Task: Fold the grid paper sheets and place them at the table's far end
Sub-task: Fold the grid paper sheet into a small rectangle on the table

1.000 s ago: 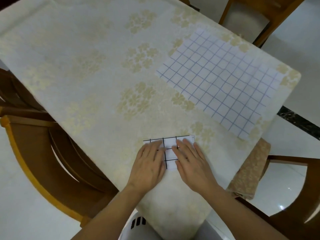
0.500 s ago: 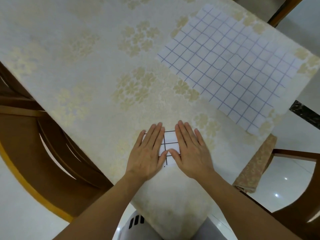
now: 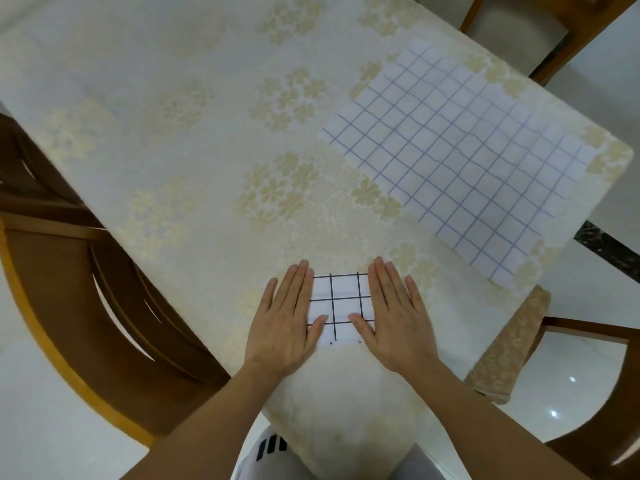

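The folded grid sheet (image 3: 341,308), a small white packet with bold black lines, lies on the near edge of the desk (image 3: 173,133), directly in front of the person. The left hand (image 3: 282,320) and the right hand (image 3: 393,315) both lie flat with fingers straight, palms down, each pressing one side of the packet; the thumbs point inward over its lower half. Half a second ago the hands sat close together over the middle of the packet; they have since slid apart to its left and right edges, exposing the centre squares. This outward sweep reads as a crease-flattening stroke, which suggests that folding of this sheet is at or near completion. The unfolded grid sheet (image 3: 460,157), larger and ruled in thin blue lines, rests flat near the right corner of the desk, well apart from the hands, with one corner close to the desk edge. Judged from the layout, the folded packet has not yet been placed at the far end, and the second sheet remains to be folded. Wooden chairs (image 3: 86,271) stand around the desk.
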`<state>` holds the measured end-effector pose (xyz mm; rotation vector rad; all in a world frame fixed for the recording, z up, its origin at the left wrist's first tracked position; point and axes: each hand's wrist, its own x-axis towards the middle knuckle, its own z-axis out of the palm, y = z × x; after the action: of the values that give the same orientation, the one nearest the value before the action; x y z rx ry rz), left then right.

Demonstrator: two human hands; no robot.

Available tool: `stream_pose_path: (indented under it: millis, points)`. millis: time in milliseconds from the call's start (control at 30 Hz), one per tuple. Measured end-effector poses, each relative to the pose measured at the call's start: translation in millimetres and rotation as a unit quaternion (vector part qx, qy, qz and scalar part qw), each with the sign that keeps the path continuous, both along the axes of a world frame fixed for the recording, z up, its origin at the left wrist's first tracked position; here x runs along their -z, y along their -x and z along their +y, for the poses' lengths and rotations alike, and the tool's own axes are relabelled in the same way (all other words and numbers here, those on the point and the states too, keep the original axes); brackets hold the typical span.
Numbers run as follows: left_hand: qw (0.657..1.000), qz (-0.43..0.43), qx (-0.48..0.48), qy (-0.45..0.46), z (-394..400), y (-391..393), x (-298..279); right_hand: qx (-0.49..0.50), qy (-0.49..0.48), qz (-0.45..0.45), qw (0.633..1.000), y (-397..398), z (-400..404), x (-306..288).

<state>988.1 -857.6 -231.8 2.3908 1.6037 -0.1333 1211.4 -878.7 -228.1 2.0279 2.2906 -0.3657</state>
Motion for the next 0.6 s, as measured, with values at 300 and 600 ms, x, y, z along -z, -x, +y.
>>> stream_pose_path:
  millis: [300, 600]
  points:
    - [0.999, -0.007, -0.03, 0.012, -2.8, -11.5, -7.2, 0.023, 0.018, -0.009, 1.0, 7.5, 1.9, -5.0]
    - [1.0, -0.005, -0.004, 0.005, -6.3, -12.7, -1.4, -0.005, 0.008, 0.002, 1.0, -1.6, -5.2, 3.1]
